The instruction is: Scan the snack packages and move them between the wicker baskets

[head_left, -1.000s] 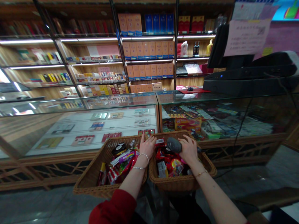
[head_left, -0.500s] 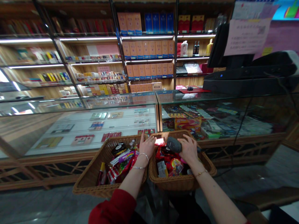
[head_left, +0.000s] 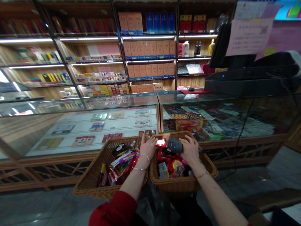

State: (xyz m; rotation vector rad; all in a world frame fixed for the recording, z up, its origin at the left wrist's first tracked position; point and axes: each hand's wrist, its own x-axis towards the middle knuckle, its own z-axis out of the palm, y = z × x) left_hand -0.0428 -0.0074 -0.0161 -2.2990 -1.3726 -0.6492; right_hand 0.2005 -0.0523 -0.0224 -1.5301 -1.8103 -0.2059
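Note:
My right hand is wrapped around a dark grey handheld barcode scanner, over the right wicker basket. A small blue light shows on top of the scanner, and its head faces a small red packet with a white label. My left hand pinches the left end of this packet at the basket's far rim. Below the scanner lie mixed packaged snacks in red and other bright wrappers. The left wicker basket holds several more, among them a purple packet and a dark round-lidded container.
Behind the baskets stand glass display counters with flat packs inside. A monitor and a black machine stand on the right counter. A dark cable hangs down its front. Shelves of boxes line the back wall.
A blue light now shows on the scanner, and the bright glow around the packet's label has faded. Both hands keep almost the same position.

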